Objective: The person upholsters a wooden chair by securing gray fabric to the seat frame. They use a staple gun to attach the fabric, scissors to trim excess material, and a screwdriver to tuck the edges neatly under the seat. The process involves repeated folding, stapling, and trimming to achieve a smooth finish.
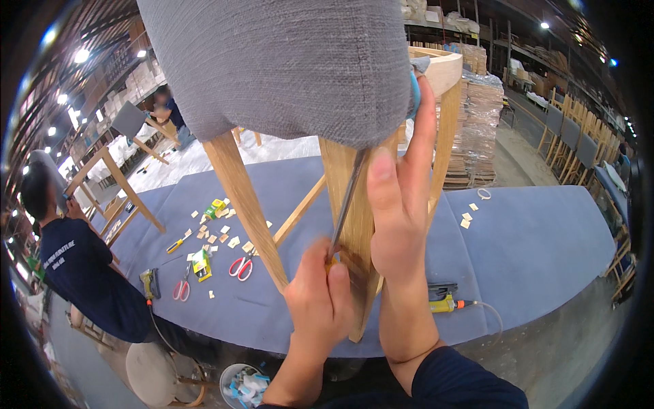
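A grey fabric-covered chair seat (286,75) with pale wooden legs stands tipped up in front of me. My left hand (317,296) is closed around the yellow handle of a screwdriver, partly blurred. The screwdriver's metal shaft (349,194) runs up to the fabric's lower edge at the top of the nearest leg (362,211); its tip is hidden there. My right hand (402,211) lies along the right side of that leg and the upholstery, fingers stretched upward and thumb apart. A light blue piece (414,95) shows behind its index finger.
On the blue-grey covered table (538,259) lie scattered wood chips, red-handled scissors (240,268), green-yellow boxes (201,264) and nail guns (443,305). A bucket of scraps (244,386) and a stool (151,375) stand below. A co-worker (85,273) handles another chair at left.
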Action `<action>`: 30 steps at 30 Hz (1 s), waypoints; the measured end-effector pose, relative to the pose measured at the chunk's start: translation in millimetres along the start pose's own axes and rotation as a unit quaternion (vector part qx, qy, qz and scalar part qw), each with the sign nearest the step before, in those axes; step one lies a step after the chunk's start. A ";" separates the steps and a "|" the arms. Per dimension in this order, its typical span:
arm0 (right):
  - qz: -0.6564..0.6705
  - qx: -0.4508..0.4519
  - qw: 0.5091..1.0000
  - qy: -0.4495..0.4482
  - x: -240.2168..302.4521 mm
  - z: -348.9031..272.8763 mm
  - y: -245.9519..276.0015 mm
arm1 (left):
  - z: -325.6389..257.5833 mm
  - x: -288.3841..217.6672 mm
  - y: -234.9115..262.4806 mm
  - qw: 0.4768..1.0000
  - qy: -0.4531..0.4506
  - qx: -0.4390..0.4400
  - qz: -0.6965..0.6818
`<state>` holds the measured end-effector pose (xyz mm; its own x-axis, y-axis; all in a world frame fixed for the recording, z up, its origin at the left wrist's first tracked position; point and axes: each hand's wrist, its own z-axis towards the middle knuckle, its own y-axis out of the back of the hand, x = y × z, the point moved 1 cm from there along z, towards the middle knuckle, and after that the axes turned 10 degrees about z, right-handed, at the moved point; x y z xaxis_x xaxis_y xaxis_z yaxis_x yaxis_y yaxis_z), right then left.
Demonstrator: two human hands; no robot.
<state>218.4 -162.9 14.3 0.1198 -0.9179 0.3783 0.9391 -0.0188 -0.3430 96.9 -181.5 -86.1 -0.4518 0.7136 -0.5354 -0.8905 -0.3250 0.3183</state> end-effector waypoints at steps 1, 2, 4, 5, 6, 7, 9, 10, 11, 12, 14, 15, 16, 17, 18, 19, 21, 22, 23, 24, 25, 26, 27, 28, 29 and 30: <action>0.005 0.000 1.000 -0.003 1.1 0.5 1.4 | -6.3 -1.3 -0.5 0.999 0.014 0.003 -0.045; 0.016 0.003 1.000 -0.006 0.9 0.6 0.3 | -10.9 -0.7 1.4 0.996 0.027 0.003 -0.085; 0.017 0.008 1.000 -0.011 1.1 -0.1 -0.7 | -16.3 14.4 -2.7 0.998 -0.049 -0.014 -0.047; 0.020 0.012 1.000 -0.012 0.5 -0.4 -1.2 | -17.5 20.8 -3.3 0.996 -0.066 -0.020 -0.047; 0.029 0.016 0.999 -0.013 -0.5 -0.4 -1.2 | -18.7 27.4 -3.8 0.995 -0.084 -0.024 -0.047; 0.032 0.018 0.999 -0.014 -1.6 -0.7 -2.1 | -18.6 32.0 -1.7 0.994 -0.080 -0.023 -0.065; 0.020 0.019 1.000 -0.009 -1.6 -1.0 -0.7 | -14.0 37.6 -3.6 0.992 -0.089 -0.025 -0.085; 0.011 0.019 1.000 -0.007 -1.7 -1.4 -0.5 | -11.4 39.8 -4.5 0.991 -0.098 -0.030 -0.081; 0.003 0.018 1.000 0.007 -0.9 -0.6 0.9 | -8.8 41.2 -6.6 0.990 -0.109 -0.036 -0.078; -0.005 0.018 1.000 0.021 0.2 0.4 2.4 | -6.6 42.5 -8.6 0.989 -0.114 -0.039 -0.083; -0.014 0.022 0.999 0.027 0.9 0.6 2.9 | -3.7 44.9 -11.5 0.987 -0.121 -0.045 -0.091; -0.014 0.025 0.999 0.019 0.5 -0.5 2.2 | -3.0 45.4 -12.2 0.988 -0.120 -0.047 -0.090; -0.014 0.028 0.999 0.011 0.8 -0.6 1.4 | -2.1 45.2 -12.7 0.988 -0.119 -0.048 -0.090; -0.023 0.025 0.999 0.010 0.8 -2.1 0.3 | -1.3 45.3 -12.3 0.988 -0.116 -0.049 -0.087; -0.031 0.022 0.999 0.010 1.4 -3.1 -0.8 | 1.2 44.5 -11.6 0.988 -0.120 -0.052 -0.080; -0.036 0.023 0.999 0.013 1.0 -2.1 -1.5 | 4.1 43.2 -10.5 0.988 -0.125 -0.056 -0.073; -0.048 0.026 0.998 0.021 1.0 -1.4 -0.4 | 7.8 41.6 -11.3 0.986 -0.141 -0.065 -0.065; -0.053 0.030 0.998 0.028 1.0 -0.7 -0.1 | 10.7 41.1 -12.0 0.983 -0.155 -0.073 -0.062; -0.054 0.029 0.998 0.025 1.0 -0.9 -0.9 | 12.4 41.0 -11.6 0.981 -0.167 -0.080 -0.057; -0.054 0.029 0.998 0.022 1.5 -1.0 -2.0 | 13.6 41.0 -11.0 0.980 -0.171 -0.084 -0.053; -0.054 0.028 0.998 0.020 1.4 -0.9 -3.1 | 14.7 40.9 -10.3 0.979 -0.176 -0.088 -0.049; -0.064 0.024 0.997 0.027 1.5 -1.2 -3.0 | 15.2 40.0 -11.2 0.978 -0.179 -0.091 -0.049; -0.073 0.020 0.997 0.035 1.3 -1.2 -3.2 | 16.0 37.9 -11.6 0.978 -0.181 -0.093 -0.045; -0.082 0.016 0.996 0.042 1.3 -1.2 -3.2 | 17.3 35.0 -11.6 0.978 -0.183 -0.096 -0.042; -0.090 0.014 0.995 0.046 0.1 -0.9 -2.1 | 18.8 32.8 -11.5 0.977 -0.185 -0.096 -0.034; -0.098 0.011 0.994 0.049 -1.1 -0.1 -0.9 | 21.3 31.2 -11.9 0.977 -0.186 -0.097 -0.031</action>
<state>217.4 -161.9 14.1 -0.0978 -0.9315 0.3504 0.9484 -0.1939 -0.2508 94.5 -142.2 -89.9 -0.3787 0.9001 -0.2154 -0.9250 -0.3600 0.1219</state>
